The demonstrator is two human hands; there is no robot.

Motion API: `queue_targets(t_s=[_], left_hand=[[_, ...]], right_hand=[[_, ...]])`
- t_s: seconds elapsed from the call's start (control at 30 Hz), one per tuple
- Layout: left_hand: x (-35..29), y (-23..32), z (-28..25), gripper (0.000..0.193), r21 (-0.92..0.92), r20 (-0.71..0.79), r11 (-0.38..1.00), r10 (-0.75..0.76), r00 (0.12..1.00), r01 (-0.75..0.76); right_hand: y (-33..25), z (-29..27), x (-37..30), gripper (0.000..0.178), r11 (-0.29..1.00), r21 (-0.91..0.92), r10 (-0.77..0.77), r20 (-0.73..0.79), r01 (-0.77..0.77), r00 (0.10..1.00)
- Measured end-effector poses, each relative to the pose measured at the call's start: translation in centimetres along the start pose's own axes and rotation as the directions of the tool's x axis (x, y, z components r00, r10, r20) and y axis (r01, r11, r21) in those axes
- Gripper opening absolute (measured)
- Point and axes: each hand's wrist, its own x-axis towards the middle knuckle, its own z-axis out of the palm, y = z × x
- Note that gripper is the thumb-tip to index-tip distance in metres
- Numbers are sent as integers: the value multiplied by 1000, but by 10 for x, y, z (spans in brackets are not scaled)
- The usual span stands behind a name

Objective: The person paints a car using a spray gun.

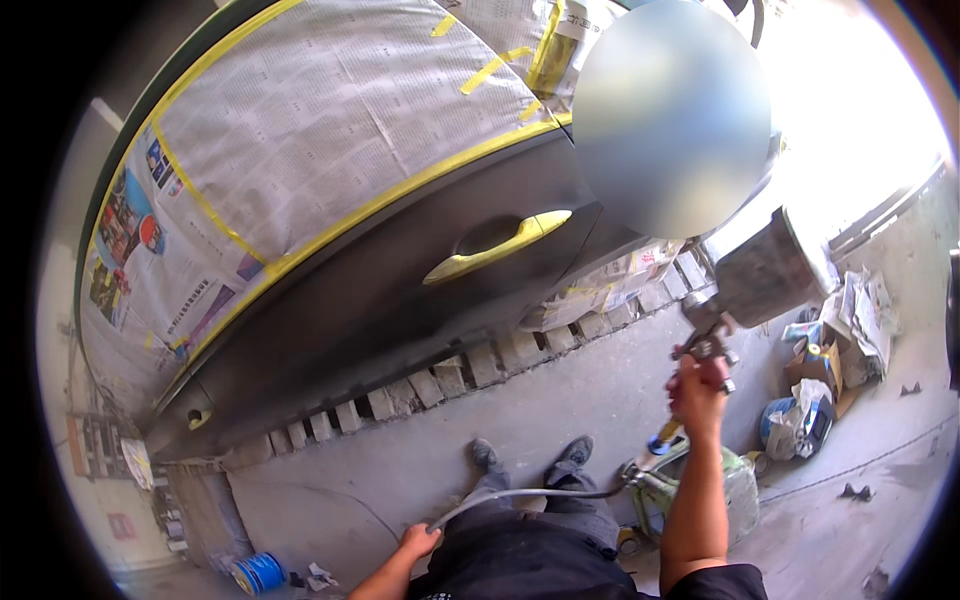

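My right hand (pixel 697 402) is wrapped round the grip of a spray gun (pixel 706 343) at the right, held out beside the car. A large grey paint cup (pixel 765 272) sits on the gun. From the gun's lower end an air hose (pixel 520 492) runs across in front of my legs. My left hand (pixel 420 541) is closed round that hose, low in the view. Ahead lies the dark matte side of the car (pixel 370 272). Yellow tape covers its door handle (pixel 498 247). Newspaper sheets (pixel 330 110), edged with yellow tape, mask the windows.
A slatted floor grate (pixel 480 362) runs under the car. Boxes and papers (pixel 845 335) lie at the right, with a white plastic bag (pixel 797 420). Near my right arm stands a pale green container (pixel 735 490). A blue can (pixel 259 573) lies lower left. A blurred oval hides the upper right.
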Motion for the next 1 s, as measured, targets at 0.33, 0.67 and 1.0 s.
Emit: queue_targets(t_s=[0.33, 0.67, 1.0], left_hand=[[-42, 177, -59, 29, 47, 49, 955, 290, 956, -292], [10, 242, -103, 44, -18, 221, 861, 498, 838, -507], [38, 258, -106, 51, -41, 214, 841, 535, 817, -539]], right_hand=[[-182, -3, 45, 24, 956, -247, -32, 452, 160, 892], [-249, 115, 32, 19, 840, -476, 185, 701, 259, 688], [-238, 89, 59, 20, 808, -587, 248, 398, 38, 883]])
